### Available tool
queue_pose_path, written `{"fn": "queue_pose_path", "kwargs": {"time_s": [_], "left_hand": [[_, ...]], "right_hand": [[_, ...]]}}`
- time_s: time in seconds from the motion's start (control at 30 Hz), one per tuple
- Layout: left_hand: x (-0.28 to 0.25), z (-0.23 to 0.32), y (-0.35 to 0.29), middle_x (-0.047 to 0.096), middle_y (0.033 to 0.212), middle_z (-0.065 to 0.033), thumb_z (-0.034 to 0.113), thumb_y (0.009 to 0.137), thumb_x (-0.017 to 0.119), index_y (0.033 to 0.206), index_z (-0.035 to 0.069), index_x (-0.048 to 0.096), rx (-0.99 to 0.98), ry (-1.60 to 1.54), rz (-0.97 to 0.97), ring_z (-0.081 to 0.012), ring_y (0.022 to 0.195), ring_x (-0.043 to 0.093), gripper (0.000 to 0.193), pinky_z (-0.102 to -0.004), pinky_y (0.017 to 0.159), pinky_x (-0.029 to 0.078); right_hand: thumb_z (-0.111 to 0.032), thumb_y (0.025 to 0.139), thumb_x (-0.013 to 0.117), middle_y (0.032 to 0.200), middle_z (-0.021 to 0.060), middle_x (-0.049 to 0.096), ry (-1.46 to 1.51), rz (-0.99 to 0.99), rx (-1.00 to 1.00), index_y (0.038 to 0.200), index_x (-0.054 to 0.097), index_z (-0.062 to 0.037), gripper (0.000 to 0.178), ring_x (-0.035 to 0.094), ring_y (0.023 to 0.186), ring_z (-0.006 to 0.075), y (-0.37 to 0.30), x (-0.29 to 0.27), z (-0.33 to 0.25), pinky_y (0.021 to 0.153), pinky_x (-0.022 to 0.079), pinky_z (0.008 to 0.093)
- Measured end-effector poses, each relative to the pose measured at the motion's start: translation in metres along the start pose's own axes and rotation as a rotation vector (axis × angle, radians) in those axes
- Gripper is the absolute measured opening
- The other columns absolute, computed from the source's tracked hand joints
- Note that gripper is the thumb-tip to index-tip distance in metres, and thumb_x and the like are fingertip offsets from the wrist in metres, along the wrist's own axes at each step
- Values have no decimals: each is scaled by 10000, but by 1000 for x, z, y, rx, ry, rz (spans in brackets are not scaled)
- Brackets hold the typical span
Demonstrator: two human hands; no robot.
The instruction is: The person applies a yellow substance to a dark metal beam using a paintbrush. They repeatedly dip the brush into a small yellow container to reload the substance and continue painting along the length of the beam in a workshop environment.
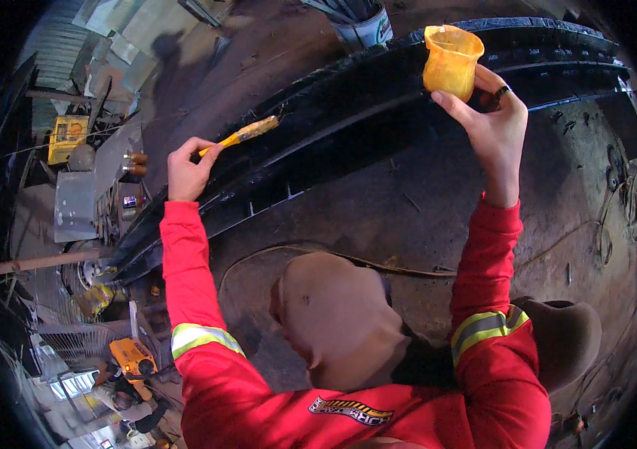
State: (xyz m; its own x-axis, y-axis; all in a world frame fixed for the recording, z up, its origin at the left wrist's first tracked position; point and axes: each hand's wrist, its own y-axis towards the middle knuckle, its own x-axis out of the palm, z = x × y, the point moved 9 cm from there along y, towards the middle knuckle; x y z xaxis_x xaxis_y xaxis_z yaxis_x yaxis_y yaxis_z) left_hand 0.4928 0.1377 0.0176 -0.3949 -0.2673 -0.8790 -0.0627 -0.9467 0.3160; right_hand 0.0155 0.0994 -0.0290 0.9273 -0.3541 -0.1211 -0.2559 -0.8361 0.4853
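Note:
My left hand (190, 170) is closed round the yellow handle of a paintbrush (249, 132). Its smeared ferrule and dark bristle tip point right, over a long black-coated metal beam (333, 112). Whether the bristles touch the beam I cannot tell. Raised at the far right, my right hand (496, 123) grips a yellow-orange cup-like container (451, 66) with an uneven, wavy rim. The thumb lies on its near side and the other fingers curl behind it. What is inside the cup is hidden from this angle.
Beyond the beam stands a white bucket (363, 31) full of metal rods. A cable (378, 266) crosses the floor near my legs, with more coils (629, 198) at the right. A yellow box (68, 138), an orange machine (133, 358) and scrap sheets clutter the left.

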Motion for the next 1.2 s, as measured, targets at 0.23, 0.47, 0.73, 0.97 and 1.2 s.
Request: {"fn": "queue_pose_path", "kwargs": {"time_s": [0.23, 0.47, 0.73, 0.97, 1.2], "left_hand": [[26, 12, 12, 702, 751, -127, 207, 853, 778, 869, 3, 715, -16, 9, -34, -215, 709, 690, 214, -325, 677, 501], [12, 14, 13, 703, 741, -80, 189, 865, 771, 862, -2, 721, 29, -32, 48, -138, 704, 652, 198, -296, 663, 487], [44, 39, 32, 713, 751, -84, 155, 863, 768, 867, -7, 724, 76, -145, 86, -126, 705, 661, 168, -279, 682, 503], [23, 2, 19, 707, 780, -70, 166, 872, 766, 881, -2, 719, 44, -43, 30, -120, 739, 641, 175, -287, 710, 495], [26, 18, 31, 702, 776, -61, 146, 875, 764, 885, -6, 718, 57, -148, 44, -113, 742, 629, 159, -276, 710, 487]], "right_hand": [[-319, 666, 926, 983, 95, 744, 57, 3, 29, 1142, 709, 26, 627, 682, 884, 161, 0, 2, -3, 809, 499, 286], [-324, 662, 928, 984, 99, 742, 8, -2, 27, 1131, 710, 33, 629, 673, 870, 149, 1, -2, 1, 801, 503, 277], [-335, 659, 926, 982, 91, 737, -16, 5, -17, 1135, 714, 7, 623, 664, 862, 149, -2, 2, 0, 802, 499, 273], [-355, 653, 926, 966, 79, 732, -19, 6, -67, 1141, 715, -1, 639, 652, 859, 146, -1, 4, 2, 790, 496, 277], [-366, 648, 925, 987, 79, 729, -57, -20, -25, 1132, 727, -28, 623, 634, 833, 167, -1, 5, 5, 770, 485, 285]]}}
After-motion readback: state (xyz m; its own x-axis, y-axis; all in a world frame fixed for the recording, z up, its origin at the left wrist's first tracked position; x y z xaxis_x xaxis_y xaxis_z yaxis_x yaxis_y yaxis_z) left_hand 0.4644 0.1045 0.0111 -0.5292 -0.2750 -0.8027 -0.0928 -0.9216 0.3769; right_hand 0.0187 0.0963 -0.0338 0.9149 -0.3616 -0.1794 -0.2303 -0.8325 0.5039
